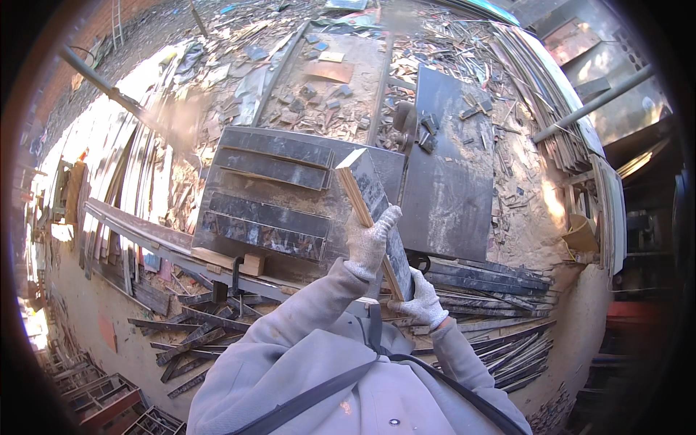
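Both my hands wear pale work gloves and grip a short stack of black-faced plywood boards [371,183], tilted up in front of my chest. My left hand [370,241] wraps round the middle of the stack, its thumb lying across the pale layered edge. Lower down, my right hand [422,303] holds the bottom end. Beyond them is a dark tabletop [279,190], on which more black plywood strips [264,226] lie in rows. I cannot tell exactly how many boards are in the stack.
A larger dark panel [453,174] adjoins the tabletop on the right, with small offcuts on it. Long dark strips [478,279] are piled near my right side; others [192,330] lie jumbled at left. Metal poles [591,104] slant in. Wood scraps [453,43] litter the far ground.
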A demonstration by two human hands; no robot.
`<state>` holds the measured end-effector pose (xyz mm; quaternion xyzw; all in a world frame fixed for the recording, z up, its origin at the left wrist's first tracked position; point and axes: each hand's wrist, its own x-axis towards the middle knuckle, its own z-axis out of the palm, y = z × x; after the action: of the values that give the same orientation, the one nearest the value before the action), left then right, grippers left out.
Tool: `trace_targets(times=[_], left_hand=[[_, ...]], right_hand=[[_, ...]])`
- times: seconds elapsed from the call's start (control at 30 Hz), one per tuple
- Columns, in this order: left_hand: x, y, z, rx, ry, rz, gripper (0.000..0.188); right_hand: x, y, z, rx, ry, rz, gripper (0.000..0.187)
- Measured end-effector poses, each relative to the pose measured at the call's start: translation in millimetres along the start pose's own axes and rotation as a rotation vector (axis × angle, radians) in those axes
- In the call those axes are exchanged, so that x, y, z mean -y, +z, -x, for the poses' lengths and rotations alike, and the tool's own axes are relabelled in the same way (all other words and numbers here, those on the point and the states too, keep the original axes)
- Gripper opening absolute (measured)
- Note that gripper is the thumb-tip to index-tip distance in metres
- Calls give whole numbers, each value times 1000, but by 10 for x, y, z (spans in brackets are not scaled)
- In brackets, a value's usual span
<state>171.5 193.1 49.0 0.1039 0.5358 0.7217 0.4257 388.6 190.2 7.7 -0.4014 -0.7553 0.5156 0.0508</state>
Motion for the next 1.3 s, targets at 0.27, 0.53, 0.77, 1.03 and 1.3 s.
trace_targets(times=[0.27,0.53,0.77,1.03,1.3], left_hand=[[181,569,579,242,72,-113,21],[407,738,301,211,-297,-70,18],[904,692,-271,295,-684,77,13],[2173,606,-948,133,-636,-267,44],[2536,719,-1596,120,-688,-515,50]], right_hand=[[-343,-52,645,-222,88,-3,91],[-388,40,783,-349,64,-169,99],[-389,-3,702,-362,319,49,64],[-619,-363,124,-205,672,412,72],[-690,-595,-494,-120,760,464,69]])
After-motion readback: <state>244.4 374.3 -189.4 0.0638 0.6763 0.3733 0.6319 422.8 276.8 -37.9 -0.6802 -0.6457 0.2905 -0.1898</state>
